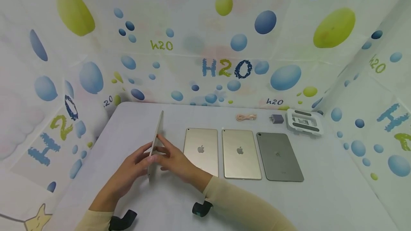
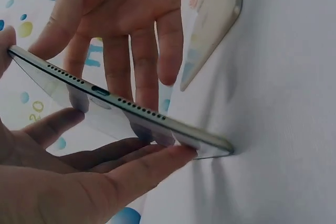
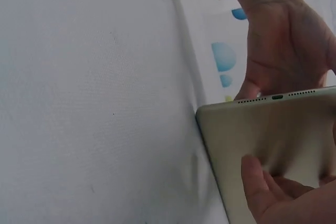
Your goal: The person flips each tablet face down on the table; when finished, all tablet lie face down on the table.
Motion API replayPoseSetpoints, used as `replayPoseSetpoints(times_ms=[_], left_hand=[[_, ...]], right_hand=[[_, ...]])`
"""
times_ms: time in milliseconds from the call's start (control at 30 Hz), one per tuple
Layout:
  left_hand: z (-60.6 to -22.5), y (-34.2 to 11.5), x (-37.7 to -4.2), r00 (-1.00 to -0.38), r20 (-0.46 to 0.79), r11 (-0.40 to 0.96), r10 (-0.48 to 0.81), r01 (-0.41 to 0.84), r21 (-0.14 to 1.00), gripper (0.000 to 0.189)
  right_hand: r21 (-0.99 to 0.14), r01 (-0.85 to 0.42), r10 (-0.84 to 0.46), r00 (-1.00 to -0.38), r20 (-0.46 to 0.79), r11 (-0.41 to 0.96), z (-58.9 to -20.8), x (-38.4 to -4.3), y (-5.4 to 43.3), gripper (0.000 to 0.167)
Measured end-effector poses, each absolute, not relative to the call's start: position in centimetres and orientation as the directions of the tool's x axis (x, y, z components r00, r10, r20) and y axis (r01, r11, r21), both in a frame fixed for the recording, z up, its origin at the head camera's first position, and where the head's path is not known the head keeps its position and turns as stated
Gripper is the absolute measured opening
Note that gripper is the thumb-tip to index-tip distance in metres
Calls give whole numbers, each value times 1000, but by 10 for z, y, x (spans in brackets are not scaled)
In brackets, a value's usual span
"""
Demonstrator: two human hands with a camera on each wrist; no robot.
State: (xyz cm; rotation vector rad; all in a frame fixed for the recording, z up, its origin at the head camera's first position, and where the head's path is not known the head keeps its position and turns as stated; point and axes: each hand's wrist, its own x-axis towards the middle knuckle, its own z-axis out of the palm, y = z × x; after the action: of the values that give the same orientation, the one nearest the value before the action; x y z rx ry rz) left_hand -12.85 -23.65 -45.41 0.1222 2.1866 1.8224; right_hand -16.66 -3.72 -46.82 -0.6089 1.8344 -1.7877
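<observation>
In the head view a gold tablet [image 1: 157, 131] stands on its long edge at the left, tilted slightly. My left hand [image 1: 128, 168] holds it, thumb at the upper edge and fingers [image 2: 157, 169] against the glossy screen. On the other side is my right hand [image 1: 176, 161], its fairly straight fingers [image 3: 254, 174] at the plain gold back. The short edge with a port and speaker holes [image 2: 100, 90] faces the left wrist camera. One lower corner is at the white table.
Two gold tablets [image 1: 201, 147] [image 1: 241, 152] and a grey tablet [image 1: 280, 158] lie face down to the right. Behind them are a coiled cable [image 1: 246, 117], a plug adapter [image 1: 276, 118] and a white case [image 1: 304, 128]. Patterned cloth [image 1: 192, 49] encloses the back and sides.
</observation>
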Motion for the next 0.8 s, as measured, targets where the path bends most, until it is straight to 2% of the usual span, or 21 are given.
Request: replayPoseSetpoints(times_ms=[200, 333, 467, 633, 733, 800], left_hand=[[-455, -246, -129, -966, -67, -133, 250, -103, 986, 57], [-457, -254, -131, -966, -37, -345, 255, -127, 930, 41], [-461, -259, -132, -969, -20, -491, 247, -143, 859, 38], [-465, -264, -132, -980, -60, -501, 188, -149, 853, 34], [-467, -267, -131, -983, -132, -405, 130, -174, 898, 28], [-468, -270, -131, -978, -192, -283, 83, -208, 936, 26]], right_hand=[[-960, -129, -587, -809, -43, 248, -466, -159, -36, 63], [-942, -177, -547, -837, -8, 285, -468, -158, -37, 60], [-916, -208, -488, -873, 16, 342, -474, -159, -37, 58], [-887, -165, -419, -907, -35, 432, -475, -160, -33, 66], [-860, -126, -388, -918, -88, 494, -473, -159, -32, 74], [-841, -108, -369, -922, -114, 530, -472, -158, -32, 77]])
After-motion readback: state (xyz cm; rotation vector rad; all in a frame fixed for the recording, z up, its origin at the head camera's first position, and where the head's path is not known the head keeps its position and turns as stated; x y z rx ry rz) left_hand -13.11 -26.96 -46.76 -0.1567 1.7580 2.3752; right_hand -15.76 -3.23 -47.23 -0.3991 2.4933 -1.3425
